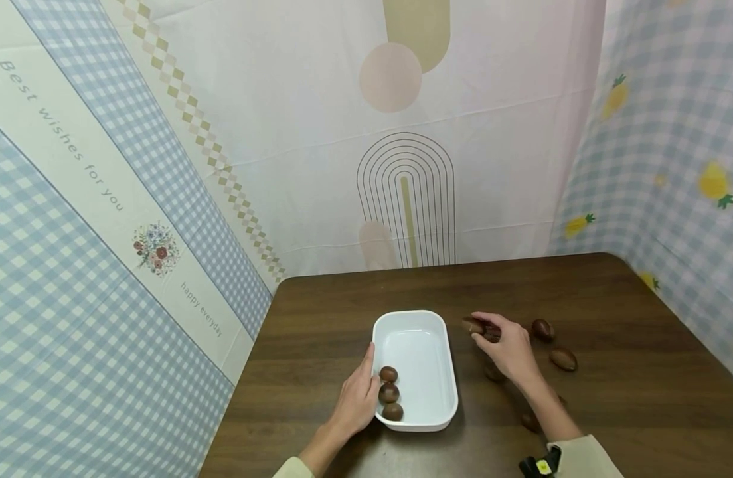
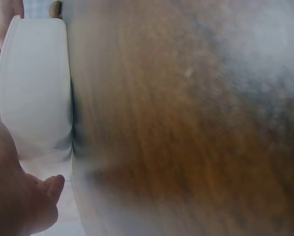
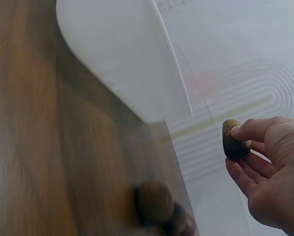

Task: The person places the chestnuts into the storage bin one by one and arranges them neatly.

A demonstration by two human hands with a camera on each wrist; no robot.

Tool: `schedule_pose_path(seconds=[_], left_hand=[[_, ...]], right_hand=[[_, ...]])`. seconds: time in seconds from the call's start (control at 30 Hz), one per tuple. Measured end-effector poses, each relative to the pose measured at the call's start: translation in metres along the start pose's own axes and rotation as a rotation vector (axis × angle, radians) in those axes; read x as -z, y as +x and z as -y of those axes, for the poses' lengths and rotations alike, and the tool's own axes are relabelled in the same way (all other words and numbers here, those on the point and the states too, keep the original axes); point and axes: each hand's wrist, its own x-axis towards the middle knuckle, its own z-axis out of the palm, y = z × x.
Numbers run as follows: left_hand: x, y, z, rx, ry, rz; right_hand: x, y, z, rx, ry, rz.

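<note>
Three nuts (image 1: 388,393) line the left inside of the dish (image 1: 423,365); your left hand (image 1: 356,398), fingers extended, braces that side, presumably against sliding; your right hand (image 1: 512,350) pinches another nut (image 1: 472,325) right of the dish.

- White dish (image 1: 423,372), rectangular with rounded corners, upright on the bench (image 1: 319,312), the left grip (image 1: 356,398) against its left side
- Three glossy brown ovals (image 1: 388,393), close together in a row inside the dish, along its left wall near the front corner
- Held oval (image 3: 234,141), brown with a darker lower part, pinched in the right grip (image 1: 511,348) beside the dish
- Loose brown ovals (image 1: 564,359), scattered on the bench to the dish's right, some partly hidden by hand and forearm
</note>
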Motion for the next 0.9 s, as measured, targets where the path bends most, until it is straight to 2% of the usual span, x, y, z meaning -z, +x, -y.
schedule_pose_path(seconds=[0.53,0.9], left_hand=[[-0.002,0.001,0.004,0.002,-0.004,0.002],[-0.003,0.001,0.005,-0.018,0.006,-0.028]], right_hand=[[-0.083,0.017,0.038,0.066,0.109,0.146],[-0.12,0.024,0.052,0.111,0.136,0.208]])
